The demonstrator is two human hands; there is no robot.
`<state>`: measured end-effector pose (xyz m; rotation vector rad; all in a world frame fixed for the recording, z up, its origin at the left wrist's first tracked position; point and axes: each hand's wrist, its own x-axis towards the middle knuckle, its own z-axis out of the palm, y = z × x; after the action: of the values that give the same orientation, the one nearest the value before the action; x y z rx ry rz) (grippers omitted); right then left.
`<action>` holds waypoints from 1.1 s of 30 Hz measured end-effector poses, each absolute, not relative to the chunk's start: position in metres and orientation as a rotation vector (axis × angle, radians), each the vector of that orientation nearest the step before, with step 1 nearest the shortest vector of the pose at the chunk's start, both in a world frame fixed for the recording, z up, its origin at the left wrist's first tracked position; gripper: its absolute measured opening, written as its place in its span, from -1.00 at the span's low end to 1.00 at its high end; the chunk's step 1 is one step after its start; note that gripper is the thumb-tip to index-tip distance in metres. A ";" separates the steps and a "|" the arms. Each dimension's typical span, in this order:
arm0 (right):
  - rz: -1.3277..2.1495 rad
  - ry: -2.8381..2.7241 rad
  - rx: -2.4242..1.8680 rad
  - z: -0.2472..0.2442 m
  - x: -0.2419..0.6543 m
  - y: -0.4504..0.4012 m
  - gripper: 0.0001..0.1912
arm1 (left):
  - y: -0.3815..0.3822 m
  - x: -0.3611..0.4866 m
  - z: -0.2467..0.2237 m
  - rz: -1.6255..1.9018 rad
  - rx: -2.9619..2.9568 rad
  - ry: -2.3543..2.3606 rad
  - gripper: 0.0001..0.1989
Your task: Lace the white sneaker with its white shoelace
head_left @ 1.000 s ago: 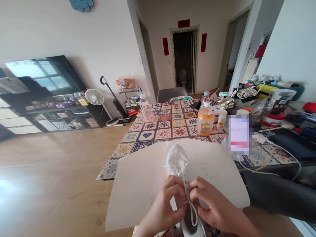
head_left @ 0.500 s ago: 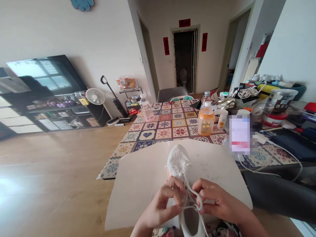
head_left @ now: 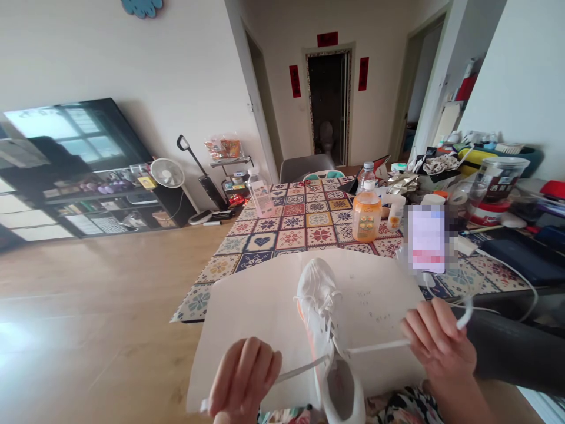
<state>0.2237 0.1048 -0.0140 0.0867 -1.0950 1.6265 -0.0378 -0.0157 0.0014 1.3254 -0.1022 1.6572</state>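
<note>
A white mesh sneaker (head_left: 316, 303) stands toe-away on a large white sheet (head_left: 247, 335) with small handwriting on it, and its opening faces me. My left hand (head_left: 242, 377) is shut on one end of the white shoelace (head_left: 301, 370), low and left of the shoe. My right hand (head_left: 435, 341) grips the other lace end (head_left: 375, 347) out to the right, with a short tip showing past my fingers. Both lace runs stretch taut from the shoe's upper eyelets. The shoe's sole is hidden.
Past the sheet lies a patterned tablecloth (head_left: 293, 238) holding an orange juice bottle (head_left: 366, 217), a clear bottle (head_left: 260, 194) and a blurred phone (head_left: 426, 238). A white cable (head_left: 507, 274) runs along the table's right side. Wooden floor (head_left: 88, 294) spreads left.
My hands have moved apart from the shoe's laces to either side, left hand down-left and right hand out right. The lace ends now stretch outward instead of being looped together over the tongue.
</note>
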 end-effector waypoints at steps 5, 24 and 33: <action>1.282 -1.511 -0.201 -0.016 0.206 0.087 -0.70 | -0.021 -0.007 -0.003 1.589 1.297 0.652 -0.87; 0.476 -1.969 -0.266 -0.008 0.201 0.057 -0.83 | -0.018 0.017 -0.007 1.569 1.627 1.075 -0.75; 0.322 -2.141 -0.215 0.002 0.192 0.055 -0.83 | -0.021 0.014 -0.005 1.754 1.615 1.102 -0.80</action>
<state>0.1920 0.0550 0.0023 -0.2149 -2.1412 0.3219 0.0143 -0.0213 -0.0054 1.6155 1.1023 1.7539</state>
